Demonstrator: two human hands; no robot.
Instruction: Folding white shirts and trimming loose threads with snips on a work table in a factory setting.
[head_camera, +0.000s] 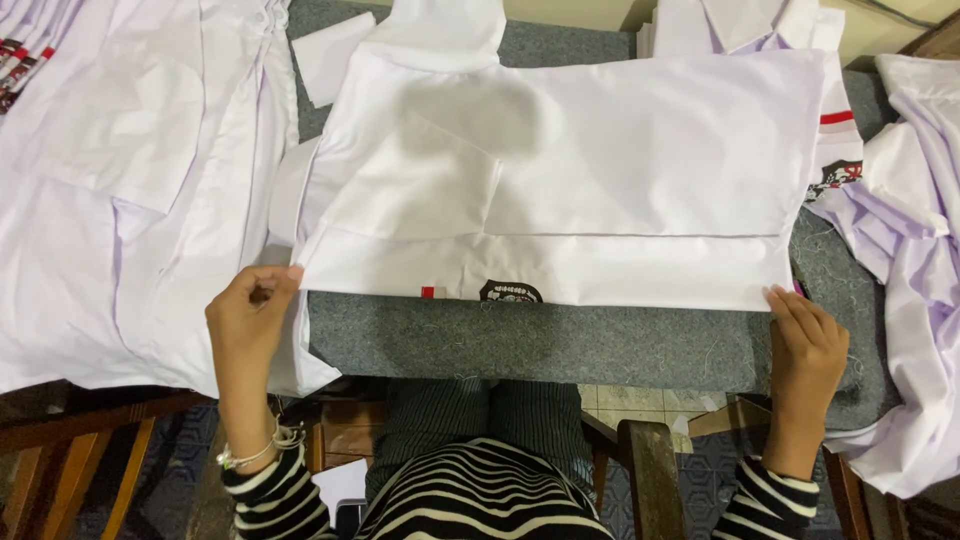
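Observation:
A white shirt (620, 160) lies folded across a grey felt-covered table (560, 345), with a small red mark and a dark badge showing near its front hem. My left hand (245, 320) pinches the shirt's near left corner between thumb and fingers. My right hand (805, 350) grips the near right corner, fingers over the fold edge. Both hands hold the front edge stretched straight between them. A bracelet sits on my left wrist, and both sleeves are black-and-white striped.
More white shirts are heaped at the left (110, 190), the right (920, 250) and the back right (750, 25). A loose white fabric piece (330, 55) lies at the back left. Wooden frame parts (650, 470) and striped trousers show below the table edge.

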